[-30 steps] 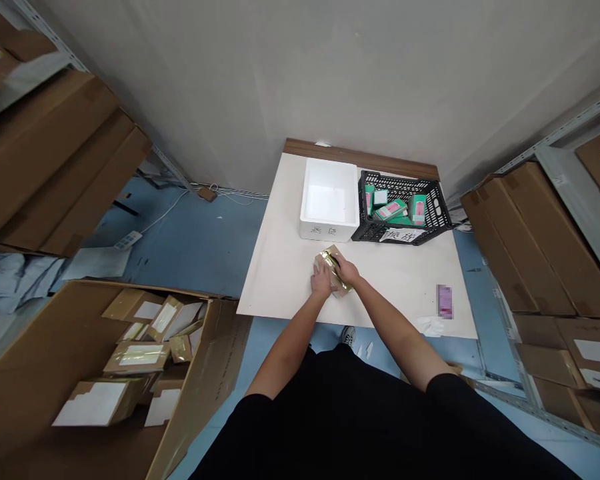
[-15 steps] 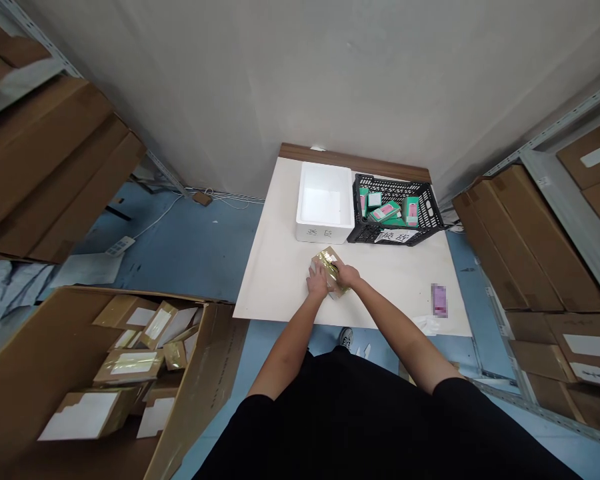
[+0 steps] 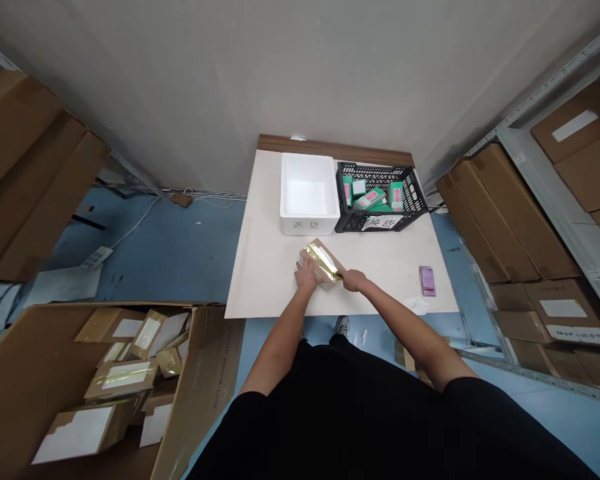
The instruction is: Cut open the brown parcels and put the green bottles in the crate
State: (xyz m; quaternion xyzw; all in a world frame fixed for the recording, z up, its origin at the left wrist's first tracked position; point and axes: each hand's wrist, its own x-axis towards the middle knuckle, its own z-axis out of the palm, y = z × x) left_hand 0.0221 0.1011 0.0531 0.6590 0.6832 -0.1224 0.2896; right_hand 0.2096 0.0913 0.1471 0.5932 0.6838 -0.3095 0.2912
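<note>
A small cardboard parcel wrapped in shiny yellowish tape lies on the white table near its front edge. My left hand rests on the parcel's left side, fingers laid against it. My right hand sits at the parcel's near right corner, closed in a pinch on something too small to make out, touching the tape there.
A white foam box and a black crate of green and pink packs stand at the table's back. A small purple item lies at the right. A big open carton of parcels stands at lower left. Stacked cartons line both sides.
My right hand has slid from the top of the parcel down to its near right corner. The left hand stays on the parcel. The camera has tilted slightly.
</note>
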